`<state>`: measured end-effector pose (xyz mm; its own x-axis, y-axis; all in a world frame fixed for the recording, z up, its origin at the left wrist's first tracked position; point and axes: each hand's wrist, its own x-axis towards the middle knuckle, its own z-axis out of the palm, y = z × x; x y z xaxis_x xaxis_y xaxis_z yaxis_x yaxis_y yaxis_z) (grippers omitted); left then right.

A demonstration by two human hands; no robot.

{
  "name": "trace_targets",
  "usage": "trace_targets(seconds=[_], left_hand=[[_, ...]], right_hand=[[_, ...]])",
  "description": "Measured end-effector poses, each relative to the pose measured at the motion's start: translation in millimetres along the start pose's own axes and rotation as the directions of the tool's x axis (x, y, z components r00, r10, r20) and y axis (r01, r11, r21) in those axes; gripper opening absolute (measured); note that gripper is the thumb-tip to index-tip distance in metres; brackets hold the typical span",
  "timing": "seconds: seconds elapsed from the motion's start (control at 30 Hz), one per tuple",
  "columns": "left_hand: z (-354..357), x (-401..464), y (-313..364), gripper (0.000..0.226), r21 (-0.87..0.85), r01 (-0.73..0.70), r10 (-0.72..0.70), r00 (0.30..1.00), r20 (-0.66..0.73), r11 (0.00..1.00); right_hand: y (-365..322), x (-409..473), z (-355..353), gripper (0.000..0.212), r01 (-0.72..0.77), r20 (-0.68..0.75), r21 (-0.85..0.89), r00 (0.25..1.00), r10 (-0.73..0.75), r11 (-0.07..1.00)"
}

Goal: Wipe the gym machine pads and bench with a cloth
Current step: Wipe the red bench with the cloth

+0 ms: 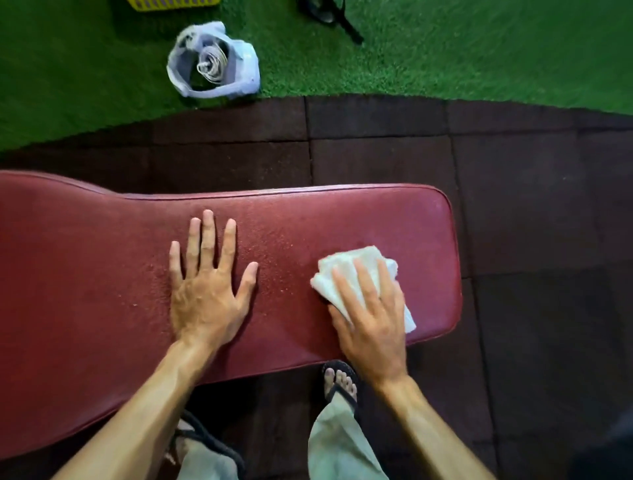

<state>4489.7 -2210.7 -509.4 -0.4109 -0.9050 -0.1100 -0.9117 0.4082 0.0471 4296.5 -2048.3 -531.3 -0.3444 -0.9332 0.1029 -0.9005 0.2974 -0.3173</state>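
Note:
A dark red padded bench stretches across the middle of the view, its rounded end at the right. My left hand lies flat on the pad with straight, spread fingers and holds nothing. Near the bench's right end a folded white cloth lies on the pad. My right hand presses down on the cloth with straight fingers; part of the cloth is hidden under the palm.
Dark rubber floor tiles surround the bench, with green artificial turf beyond. A pale plastic bag holding a coiled rope lies on the turf, with a yellow basket and a black object at the top edge. My sandalled feet stand below the bench.

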Motion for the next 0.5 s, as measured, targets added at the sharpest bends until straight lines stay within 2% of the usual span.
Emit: trace_targets(seconds=[0.03,0.07,0.17,0.27,0.3,0.37,0.43,0.5], left_hand=[[-0.4,0.9,0.9,0.071,0.005,0.005,-0.005,1.000,0.005,1.000],[-0.8,1.2,2.0,0.071,0.012,0.008,-0.009,1.000,0.013,1.000],[-0.7,1.5,3.6,0.072,0.026,0.012,-0.012,1.000,0.029,1.000],[-0.7,2.6,4.0,0.072,0.034,0.023,-0.024,0.999,0.022,0.999],[-0.8,2.5,4.8,0.072,0.032,0.024,-0.024,1.000,0.017,0.999],[-0.5,2.5,5.9,0.072,0.043,0.019,-0.019,1.000,0.010,0.999],[-1.3,2.8,5.1,0.072,0.040,0.022,-0.023,1.000,0.007,0.999],[-1.1,0.7,5.1,0.072,0.032,0.020,-0.020,1.000,0.007,0.999]], right_hand=[[20.1,-10.8,-3.8,0.047,-0.033,-0.002,-0.047,0.999,0.033,0.998],[40.1,-14.9,-7.6,0.048,-0.127,-0.016,-0.076,0.992,0.126,0.989],[84.8,22.8,-14.2,0.048,-0.419,-0.075,-0.036,0.906,0.416,0.907],[78.2,113.9,-12.5,0.043,-0.531,-0.224,-0.044,0.831,0.510,0.846],[59.5,134.0,-8.3,0.046,-0.515,-0.214,-0.098,0.847,0.487,0.852],[6.8,136.1,3.6,0.058,-0.323,-0.056,-0.167,0.946,0.319,0.931],[-35.7,91.9,11.7,0.052,-0.068,0.102,-0.057,0.992,0.073,0.996],[-36.8,29.8,8.0,0.041,0.090,0.088,0.061,0.992,-0.095,0.994]])
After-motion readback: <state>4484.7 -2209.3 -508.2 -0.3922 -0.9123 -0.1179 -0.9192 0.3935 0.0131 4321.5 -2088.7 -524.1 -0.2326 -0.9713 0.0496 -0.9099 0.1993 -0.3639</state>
